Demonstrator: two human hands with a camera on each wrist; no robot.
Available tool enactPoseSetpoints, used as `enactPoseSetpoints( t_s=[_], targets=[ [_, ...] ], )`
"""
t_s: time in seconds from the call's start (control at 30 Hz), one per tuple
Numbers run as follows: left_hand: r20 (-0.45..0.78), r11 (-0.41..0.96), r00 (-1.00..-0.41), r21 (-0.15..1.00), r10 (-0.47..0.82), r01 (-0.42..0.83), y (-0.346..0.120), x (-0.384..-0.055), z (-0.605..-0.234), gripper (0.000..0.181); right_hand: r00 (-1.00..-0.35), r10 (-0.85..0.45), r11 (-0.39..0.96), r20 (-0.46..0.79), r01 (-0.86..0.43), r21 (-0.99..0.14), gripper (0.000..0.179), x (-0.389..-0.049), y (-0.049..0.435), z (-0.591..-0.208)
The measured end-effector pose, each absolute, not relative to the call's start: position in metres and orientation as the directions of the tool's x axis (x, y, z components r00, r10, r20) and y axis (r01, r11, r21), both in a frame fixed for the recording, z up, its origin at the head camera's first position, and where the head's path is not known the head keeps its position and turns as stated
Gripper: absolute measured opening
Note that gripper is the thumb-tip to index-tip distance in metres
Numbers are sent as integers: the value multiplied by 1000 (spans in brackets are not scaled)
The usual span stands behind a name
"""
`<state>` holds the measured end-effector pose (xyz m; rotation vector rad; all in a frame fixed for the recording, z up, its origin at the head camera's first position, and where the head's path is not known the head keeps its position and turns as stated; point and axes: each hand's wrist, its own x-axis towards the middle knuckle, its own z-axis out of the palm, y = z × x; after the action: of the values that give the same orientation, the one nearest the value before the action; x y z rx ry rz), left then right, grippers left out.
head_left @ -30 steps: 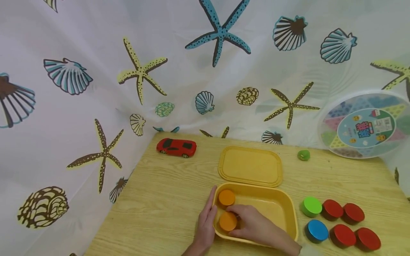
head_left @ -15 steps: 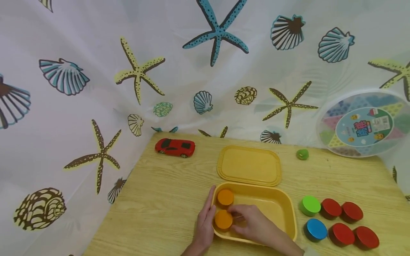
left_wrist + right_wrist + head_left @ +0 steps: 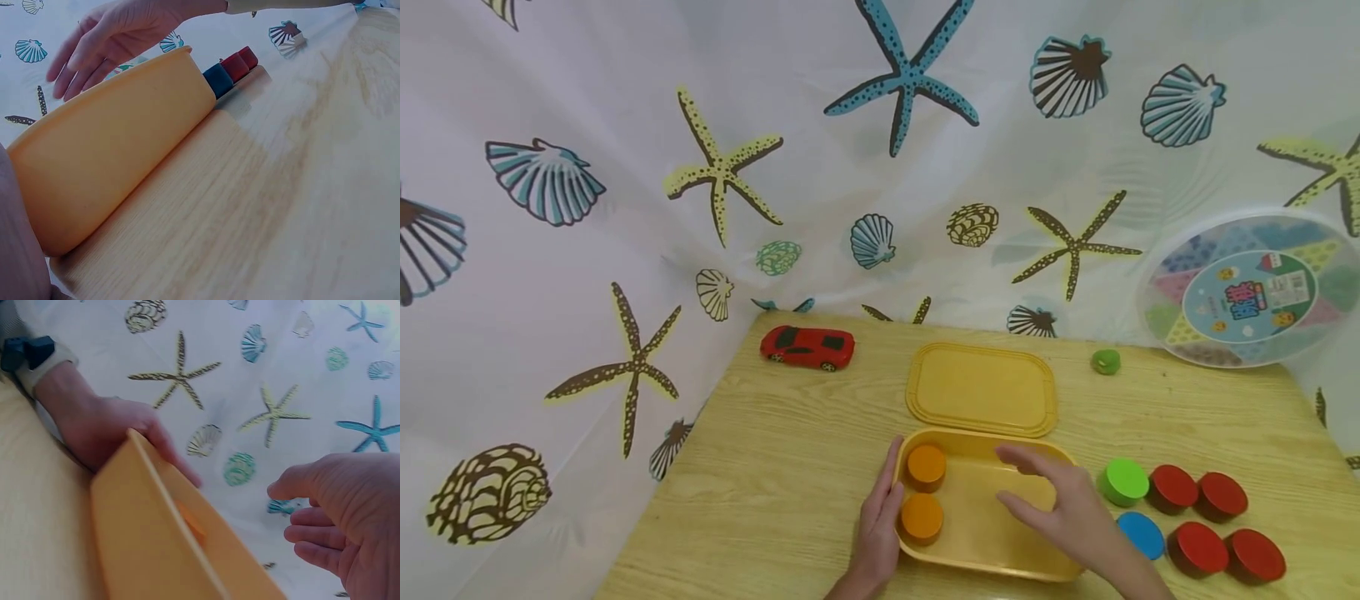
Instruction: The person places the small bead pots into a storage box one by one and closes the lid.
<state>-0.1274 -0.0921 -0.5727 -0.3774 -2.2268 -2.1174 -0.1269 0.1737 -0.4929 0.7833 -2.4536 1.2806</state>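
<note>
Two orange round discs, the far one (image 3: 927, 467) and the near one (image 3: 922, 518), sit side by side at the left end of a yellow plastic box (image 3: 992, 567). My left hand (image 3: 877, 525) lies along the box's left outer wall, its fingers straight against it. Above the right part of the box hovers my right hand (image 3: 1067, 508), fingers and thumb spread apart with nothing between them. In the right wrist view, part of an orange disc (image 3: 190, 524) shows inside the box, and the right hand (image 3: 344, 525) is apart from the wall.
Right of the box stand a green disc (image 3: 1124, 482), a blue disc (image 3: 1141, 535) and several red discs (image 3: 1198, 550). A yellow lid (image 3: 982, 389) lies behind the box. Farther back are a red toy car (image 3: 808, 347), a small green lump (image 3: 1106, 361) and a round patterned case (image 3: 1247, 287).
The right hand has let go of the near orange disc and moved right, toward the box's right end. That disc now sits slightly farther left, against the wall. The left hand stays put.
</note>
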Motion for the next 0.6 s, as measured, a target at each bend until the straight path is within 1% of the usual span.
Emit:
enactPoseSetpoints(
  t_s=[0.1,0.23,0.4,0.6],
  targets=[
    [198,38,-970,978,141,205,-91,-127,-573,53,-826,-266,487,497,-560,-670,58,-124,195,-485],
    [187,34,-973,980,138,194,-91,-128,-574,53,-864,-162,559,477,-479,-677,64,-120,223,-481],
    [178,20,-974,983,139,183,-90,-127,-573,54,-902,-43,655,429,-349,-670,64,-113,256,-483],
    [195,36,-971,979,139,202,-90,-127,-572,53,-903,78,713,422,-246,-657,61,-112,298,-490]
  ],
)
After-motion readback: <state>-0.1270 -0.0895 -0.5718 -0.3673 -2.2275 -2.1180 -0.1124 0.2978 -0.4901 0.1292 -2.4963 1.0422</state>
